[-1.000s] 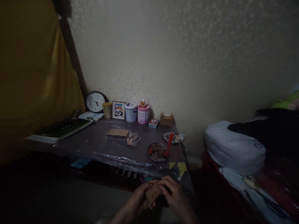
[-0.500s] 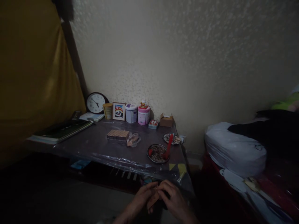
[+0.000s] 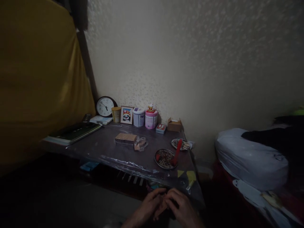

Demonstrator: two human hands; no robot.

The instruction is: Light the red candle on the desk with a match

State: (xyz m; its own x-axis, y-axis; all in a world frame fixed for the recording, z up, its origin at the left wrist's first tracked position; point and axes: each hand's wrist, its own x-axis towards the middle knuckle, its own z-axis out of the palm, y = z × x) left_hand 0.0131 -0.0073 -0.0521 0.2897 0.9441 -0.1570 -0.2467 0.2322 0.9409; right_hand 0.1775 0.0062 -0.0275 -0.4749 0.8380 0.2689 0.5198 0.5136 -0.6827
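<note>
From the head view, the only one there is, both hands sit low at the bottom edge, just below the near corner of the surface (image 3: 102,148). The left hand (image 3: 148,207) and the right hand (image 3: 181,207) are pressed close, fingers (image 3: 163,193) curled inward and meeting in the middle. A sliver of something pale brown, perhaps a small card or box (image 3: 162,206), shows between them, touching both hands, but the light is too poor to say what it is or whether either hand truly pinches it; I cannot tell.

Beyond the fingers, up on the surface under its clear plastic cover, nearest to them lies a round dish (image 3: 164,158) with a red tool (image 3: 177,152) leaning in it. A second dish (image 3: 177,143) sits just past that. Further from the fingers and to their left rests a flat brown block (image 3: 125,138) with a crumpled wrapper (image 3: 140,143) touching its end. Along the wall stand a clock (image 3: 105,106), a panda picture (image 3: 126,115), two tins (image 3: 139,116) and a cardboard box (image 3: 174,124). Well to the right of the fingers a white bundle (image 3: 249,156) lies on the bed.

As for progress, I judge the work is mid-way: the piece is in hand, not set down, and nothing on the surface looks freshly placed.
</note>
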